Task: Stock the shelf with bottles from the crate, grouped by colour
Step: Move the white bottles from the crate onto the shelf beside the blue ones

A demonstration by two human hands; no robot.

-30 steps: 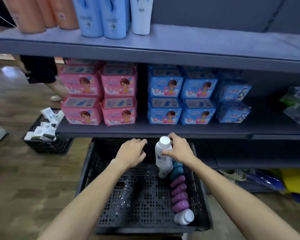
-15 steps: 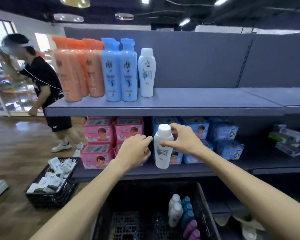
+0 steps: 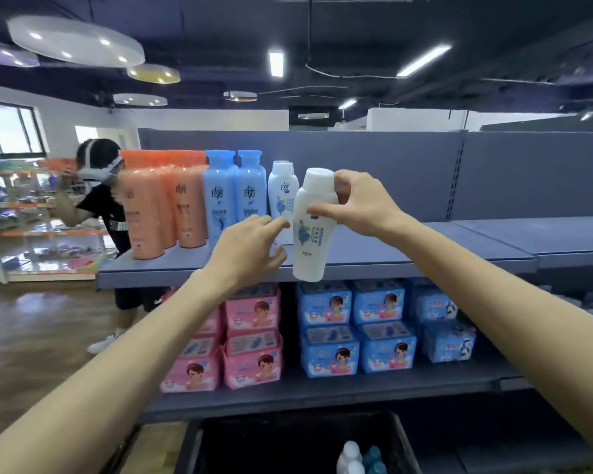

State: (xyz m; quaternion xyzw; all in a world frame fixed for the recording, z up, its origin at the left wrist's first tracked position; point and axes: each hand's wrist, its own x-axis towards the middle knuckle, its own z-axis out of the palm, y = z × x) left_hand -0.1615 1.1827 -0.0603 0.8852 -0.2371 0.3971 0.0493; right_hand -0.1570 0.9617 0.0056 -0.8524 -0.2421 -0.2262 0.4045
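Observation:
My right hand [image 3: 360, 203] grips a white bottle [image 3: 310, 244] near its cap, holding it in the air at the front edge of the top shelf [image 3: 408, 249]. My left hand [image 3: 250, 249] hovers just left of the bottle with loosely curled fingers and holds nothing. On the shelf stand orange bottles [image 3: 161, 206], two blue bottles [image 3: 233, 193] and a white bottle [image 3: 280, 196] in a row. The black crate [image 3: 199, 446] sits at the bottom, with a white bottle [image 3: 348, 458] and a teal bottle [image 3: 374, 458] showing in it.
Pink packs [image 3: 250, 340] and blue packs [image 3: 356, 330] fill the shelf below. A person in a black shirt [image 3: 100, 206] stands beyond the shelf's left end. The top shelf stretches bare to the right of the bottles.
My right hand has lifted the white bottle from the crate up to the top shelf's height. My left hand rose alongside it, and my view tilted upward.

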